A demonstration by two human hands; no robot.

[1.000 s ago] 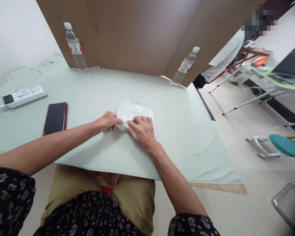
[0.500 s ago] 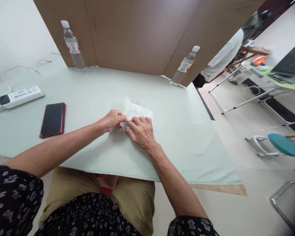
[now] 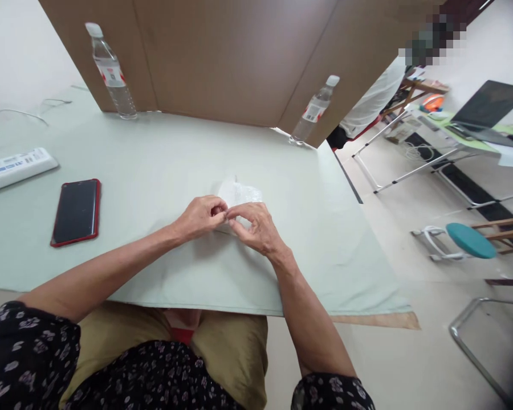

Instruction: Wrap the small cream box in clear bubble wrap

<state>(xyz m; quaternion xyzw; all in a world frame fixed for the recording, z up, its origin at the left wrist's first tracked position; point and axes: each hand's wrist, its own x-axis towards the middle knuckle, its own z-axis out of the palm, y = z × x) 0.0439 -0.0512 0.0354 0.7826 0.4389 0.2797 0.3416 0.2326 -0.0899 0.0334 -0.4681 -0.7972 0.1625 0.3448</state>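
A crumpled, translucent piece of bubble wrap (image 3: 244, 192) lies on the pale green cloth in the middle of the table. At its near edge my left hand (image 3: 203, 216) pinches it, thumb against curled fingers. Close against it, my right hand (image 3: 256, 229) arches over the same edge, its thumb and index fingertip drawn together at the plastic. The fingertips of both hands almost touch. They hide the near part of the wrap, and whatever may be inside it cannot be made out.
A red-cased phone (image 3: 76, 212) and a white power strip (image 3: 20, 169) lie to the left. Water bottles stand at the left (image 3: 114, 77) and right (image 3: 314, 111) before a tall cardboard panel (image 3: 222, 57). Beyond are a person's white sleeve (image 3: 374, 99), a laptop (image 3: 489, 108) and a teal stool (image 3: 471, 240).
My right hand has lifted from lying flat on the bubble wrap into an arched pinch. My left hand has shifted slightly right along the edge. The view has turned a little to the right.
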